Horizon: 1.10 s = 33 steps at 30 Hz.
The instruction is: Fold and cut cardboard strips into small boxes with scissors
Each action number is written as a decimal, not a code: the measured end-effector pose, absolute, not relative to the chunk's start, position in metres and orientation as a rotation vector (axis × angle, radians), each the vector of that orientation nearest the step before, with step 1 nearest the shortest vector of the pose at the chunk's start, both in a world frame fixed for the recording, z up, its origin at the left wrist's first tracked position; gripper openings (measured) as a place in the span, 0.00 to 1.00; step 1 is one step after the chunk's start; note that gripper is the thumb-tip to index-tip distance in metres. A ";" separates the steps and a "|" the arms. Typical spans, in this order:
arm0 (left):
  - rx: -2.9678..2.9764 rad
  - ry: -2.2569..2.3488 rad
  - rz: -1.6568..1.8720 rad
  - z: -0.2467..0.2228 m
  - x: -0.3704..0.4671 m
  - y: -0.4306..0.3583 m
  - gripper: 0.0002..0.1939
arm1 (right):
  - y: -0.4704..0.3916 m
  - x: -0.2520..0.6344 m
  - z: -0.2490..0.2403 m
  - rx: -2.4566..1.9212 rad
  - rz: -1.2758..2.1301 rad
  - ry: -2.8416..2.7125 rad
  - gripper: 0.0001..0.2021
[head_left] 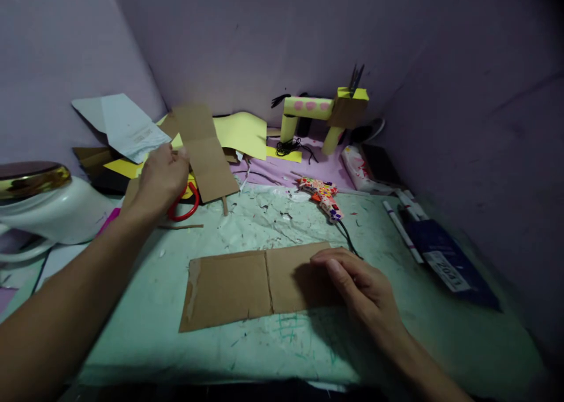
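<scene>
A creased brown cardboard piece (231,284) lies flat near the table's front. My right hand (361,281) hovers over or rests on its right end, fingers loosely curled together; whether they hold anything is hidden. At the back left, my left hand (165,170) is closed beside an upright-leaning cardboard strip (200,149), its fingertips pinched near the strip's left edge. What they grip is too small to make out. Just below that hand are the red handles of scissors (187,208). A flower-patterned glue gun (324,196) lies beyond the front cardboard, its dark cord running toward my right hand.
Yellow paper (242,133) and a grey-white sheet (127,126) are piled at the back. A yellow giraffe-like paper figure (308,107) stands behind the glue gun. Markers (402,231) and a blue packet (449,267) lie right. A white object with a gold-rimmed top (66,208) sits left.
</scene>
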<state>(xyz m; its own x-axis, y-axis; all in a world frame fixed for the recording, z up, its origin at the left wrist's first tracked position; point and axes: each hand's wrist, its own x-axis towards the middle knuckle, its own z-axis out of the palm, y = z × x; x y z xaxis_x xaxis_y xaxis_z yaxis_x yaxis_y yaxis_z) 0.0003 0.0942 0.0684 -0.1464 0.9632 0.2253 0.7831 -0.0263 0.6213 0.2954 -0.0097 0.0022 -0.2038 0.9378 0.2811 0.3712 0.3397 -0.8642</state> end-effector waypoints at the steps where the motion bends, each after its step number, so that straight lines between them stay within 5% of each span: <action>1: 1.926 2.045 0.914 0.068 0.002 0.086 0.22 | -0.009 0.300 0.004 -1.153 0.752 -1.794 0.09; 7: 2.442 1.488 0.422 0.023 0.034 -0.012 0.26 | -0.004 0.317 0.009 -1.088 0.440 -2.177 0.13; 13: 2.610 1.672 0.016 -0.011 0.058 -0.035 0.32 | 0.004 0.287 -0.002 -0.959 0.297 -2.713 0.26; 27: 2.491 1.620 0.278 0.001 0.036 -0.037 0.33 | 0.004 0.291 0.002 -1.143 0.338 -2.623 0.26; 33: 2.424 1.616 0.207 0.018 0.030 -0.025 0.32 | 0.019 0.310 0.014 -1.220 0.443 -2.670 0.35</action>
<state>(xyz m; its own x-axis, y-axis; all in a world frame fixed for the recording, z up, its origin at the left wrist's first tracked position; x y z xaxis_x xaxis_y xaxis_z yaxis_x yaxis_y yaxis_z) 0.0299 -0.0252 0.0182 0.3855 0.9227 -0.0051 0.8916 -0.3711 0.2594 0.3100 0.0194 0.0136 -0.6498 0.7594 0.0333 0.7079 0.6205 -0.3375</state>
